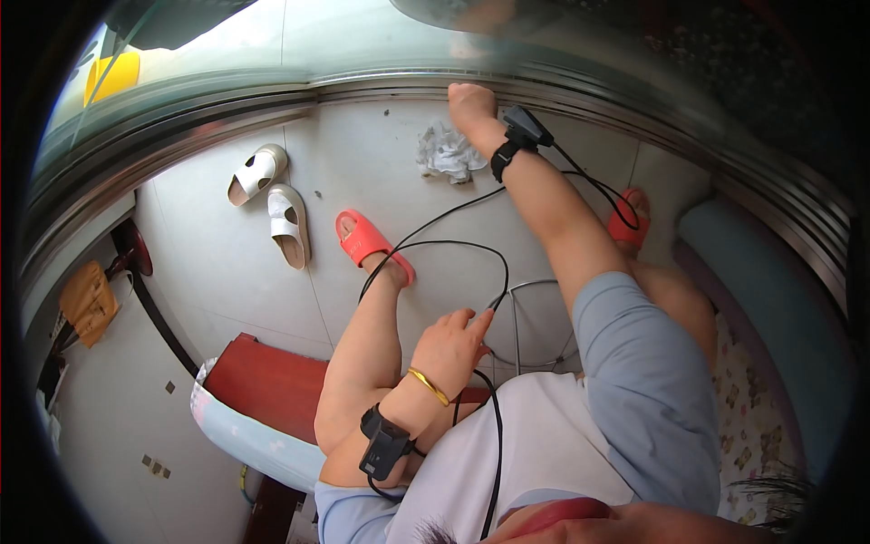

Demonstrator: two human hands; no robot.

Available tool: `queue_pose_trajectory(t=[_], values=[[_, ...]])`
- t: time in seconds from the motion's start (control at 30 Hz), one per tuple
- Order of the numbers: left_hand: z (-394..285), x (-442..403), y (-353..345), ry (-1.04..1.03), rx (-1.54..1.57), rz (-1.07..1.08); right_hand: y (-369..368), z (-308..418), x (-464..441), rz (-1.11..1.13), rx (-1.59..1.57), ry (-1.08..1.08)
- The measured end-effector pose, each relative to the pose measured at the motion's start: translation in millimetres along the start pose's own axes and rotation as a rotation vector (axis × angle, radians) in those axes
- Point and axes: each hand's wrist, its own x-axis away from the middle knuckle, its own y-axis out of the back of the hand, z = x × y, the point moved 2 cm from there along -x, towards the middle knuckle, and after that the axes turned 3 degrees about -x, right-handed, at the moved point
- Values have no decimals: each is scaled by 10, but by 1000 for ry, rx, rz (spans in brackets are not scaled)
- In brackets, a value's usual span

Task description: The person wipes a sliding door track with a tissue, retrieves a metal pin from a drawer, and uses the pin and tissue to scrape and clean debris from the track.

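Note:
My right hand point(472, 107) reaches out to the metal sliding-door track point(381, 91). Its fingers are curled closed against the track, and whatever they may hold is hidden. A crumpled white cloth point(447, 152) lies on the floor just below that hand. My left hand point(450, 347) is held over my lap with its fingers apart, a gold bangle point(429, 386) on the wrist. A black cable point(505, 263) passes close to its fingertips; I see no grip on it.
White shoes point(288, 227) stand on the tiled floor to the left. My feet wear red slippers point(362, 238). Cables loop from the black wrist devices point(387, 451). A metal-framed stool point(517, 326), a dark red seat point(263, 381) and a blue-grey padded edge point(761, 299) surround me.

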Motion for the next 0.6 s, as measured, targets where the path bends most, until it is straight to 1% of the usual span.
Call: queue_pose_trajectory(t=[0.1, 0.17, 0.23, 0.27, 0.33, 0.37, 0.4, 0.43, 0.5, 0.57, 0.6], values=[[14, 20, 29, 3, -17, 9, 127, -273, 109, 33, 21, -62], [-3, 39, 48, -7, -20, 5, 224, -544, 217, 19, 53, -215], [-38, 44, 74, -6, -48, -8, 350, -846, 386, -52, 41, -329], [-56, 49, 70, -13, -47, -10, 426, -984, 455, -57, 46, -332], [-79, 58, 67, -22, -78, -26, 570, -1138, 551, 34, 74, -438], [-86, 69, 58, -23, -80, -26, 551, -1097, 584, 33, 73, -439], [-96, 79, 48, -32, -87, -34, 514, -985, 600, -56, 29, -372], [-96, 76, 43, -39, -98, -47, 478, -838, 580, -148, -17, -299], [-82, 83, 18, -37, -98, -56, 290, -432, 524, -166, -137, -87], [-47, 89, 4, -41, -101, -64, -3, -123, 397, -266, -360, -28], [-29, 98, 0, -37, -104, -64, -89, -8, 325, -265, -365, -26]])
